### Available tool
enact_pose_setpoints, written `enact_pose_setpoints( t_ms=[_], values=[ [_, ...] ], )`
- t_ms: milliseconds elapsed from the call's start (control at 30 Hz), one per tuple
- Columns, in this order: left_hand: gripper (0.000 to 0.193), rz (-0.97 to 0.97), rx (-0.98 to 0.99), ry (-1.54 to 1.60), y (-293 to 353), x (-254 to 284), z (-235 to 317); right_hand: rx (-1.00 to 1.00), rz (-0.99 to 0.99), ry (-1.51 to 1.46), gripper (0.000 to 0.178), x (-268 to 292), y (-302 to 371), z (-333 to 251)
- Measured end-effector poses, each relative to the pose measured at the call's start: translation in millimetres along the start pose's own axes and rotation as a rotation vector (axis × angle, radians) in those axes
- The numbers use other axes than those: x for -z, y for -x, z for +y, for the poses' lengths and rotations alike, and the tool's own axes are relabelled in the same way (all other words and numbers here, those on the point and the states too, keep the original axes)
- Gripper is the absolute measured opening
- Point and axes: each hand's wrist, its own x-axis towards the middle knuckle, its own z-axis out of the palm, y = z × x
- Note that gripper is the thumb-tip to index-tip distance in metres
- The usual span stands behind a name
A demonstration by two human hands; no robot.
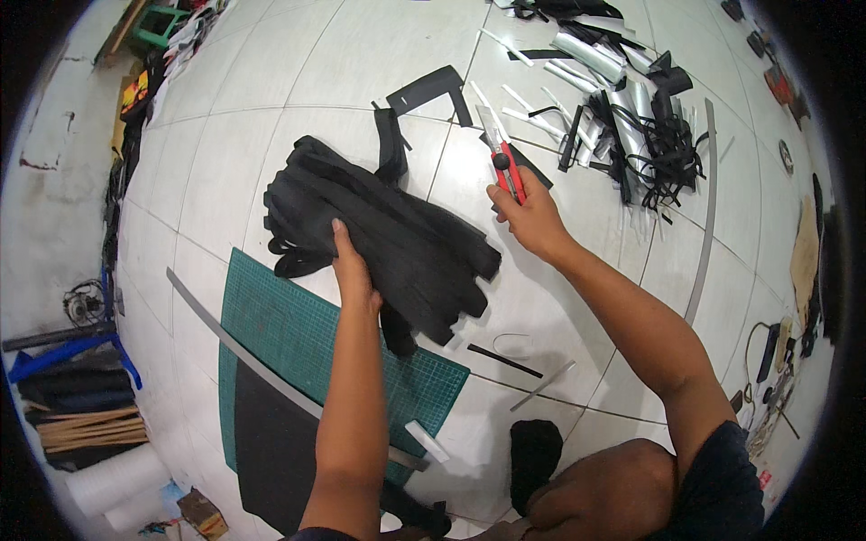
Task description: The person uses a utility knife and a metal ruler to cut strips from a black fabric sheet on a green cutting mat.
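My left hand [354, 270] is closed on a thick bundle of black fabric strips [388, 225], thumb on top. The bundle is looped at its far left end and cut off at its near right end. It is over the far edge of a green cutting mat [275, 302]. To the right of the bundle, my right hand [537, 216] grips a red utility knife [505, 169], its blade pointing away from me and apart from the strips. A loose black strip [391, 149] trails from beside the bundle's far side.
A long metal ruler [248, 350] crosses the mat and a black sheet [271, 442]. Black and white scraps [631, 126] are heaped at the far right, beside another long grey strip [708, 207]. A bent black piece [428, 90] lies beyond the bundle. Rolls [117, 478] stand at left.
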Motion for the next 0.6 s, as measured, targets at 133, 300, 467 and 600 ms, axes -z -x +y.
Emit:
enact_pose_setpoints(
  t_ms=[133, 300, 467, 600],
  values=[
    [0.100, 0.022, -0.024, -0.035, -25.2, -23.9, 9.9, -0.015, 0.061, 0.016, 0.035, 10.7, 3.7, 2.3],
    [0.102, 0.039, -0.037, -0.060, -59.2, -44.5, 25.5, -0.012, 0.043, -0.005, 0.037, 13.8, 9.7, -3.5],
    [0.102, 0.083, -0.015, -0.189, -43.1, -46.4, 35.5, 0.019, 0.080, -0.028, 0.035, 13.0, 11.1, -1.6],
    [0.109, 0.099, 0.064, -0.617, -16.1, 36.5, 47.2, 0.155, 0.129, 0.097, 0.041, -4.6, 12.2, -4.7]
  ],
)
